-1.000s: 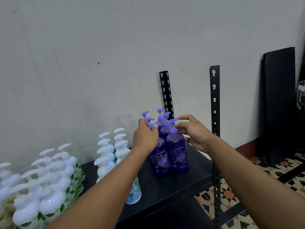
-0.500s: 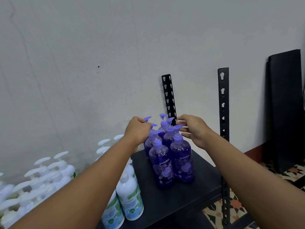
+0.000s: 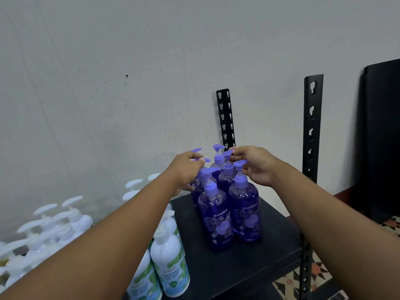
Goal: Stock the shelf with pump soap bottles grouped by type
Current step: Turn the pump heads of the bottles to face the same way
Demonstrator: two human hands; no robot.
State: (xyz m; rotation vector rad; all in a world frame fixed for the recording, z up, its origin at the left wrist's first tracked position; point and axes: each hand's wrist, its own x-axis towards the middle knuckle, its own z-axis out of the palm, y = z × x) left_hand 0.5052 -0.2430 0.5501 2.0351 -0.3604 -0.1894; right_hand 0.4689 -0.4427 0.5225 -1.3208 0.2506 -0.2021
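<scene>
White bottles: nearest, standing on the left part of the shelf, green labels, more of them toward the left edge.
Shelf: black board, bare at front right.
Purple bottles: upright cluster near the shelf's right rear, touching one another.
Left hand: fingers curled on the pump heads at the cluster's left.
Right hand: fingertips pinching a rear pump head.
Uprights: slotted black posts, one against the wall.
</scene>
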